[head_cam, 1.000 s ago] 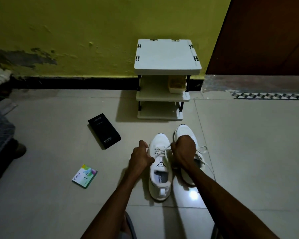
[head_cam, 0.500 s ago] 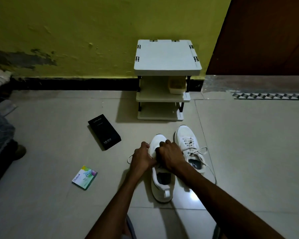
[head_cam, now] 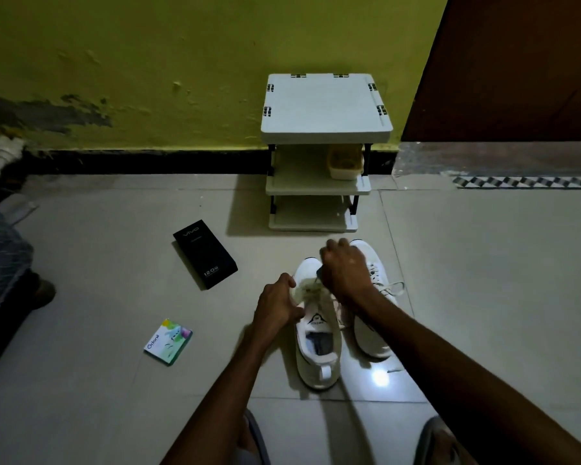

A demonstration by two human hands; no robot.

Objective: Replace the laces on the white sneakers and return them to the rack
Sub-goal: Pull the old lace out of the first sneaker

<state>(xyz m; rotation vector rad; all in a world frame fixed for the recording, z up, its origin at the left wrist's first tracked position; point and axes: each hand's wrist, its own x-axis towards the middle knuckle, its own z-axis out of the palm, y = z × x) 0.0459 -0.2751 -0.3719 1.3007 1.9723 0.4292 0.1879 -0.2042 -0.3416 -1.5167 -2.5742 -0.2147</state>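
Two white sneakers on floor tiles (head_cam: pixel 483 263) before the rack (head_cam: pixel 326 109): left hand (head_cam: pixel 277 305) grips the near sneaker (head_cam: pixel 317 360), right hand (head_cam: pixel 344 270), fingers curled, seems to pinch its blurred lace (head_cam: pixel 311 286); the far sneaker (head_cam: pixel 372 342) looks laced, neither yet shelved

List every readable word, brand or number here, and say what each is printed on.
"vivo": far end of the black box.
"120W": near end of the same box.
"Odonil": small green and white packet.
Print under the logo on the tongue of the nearer sneaker: too small to read.
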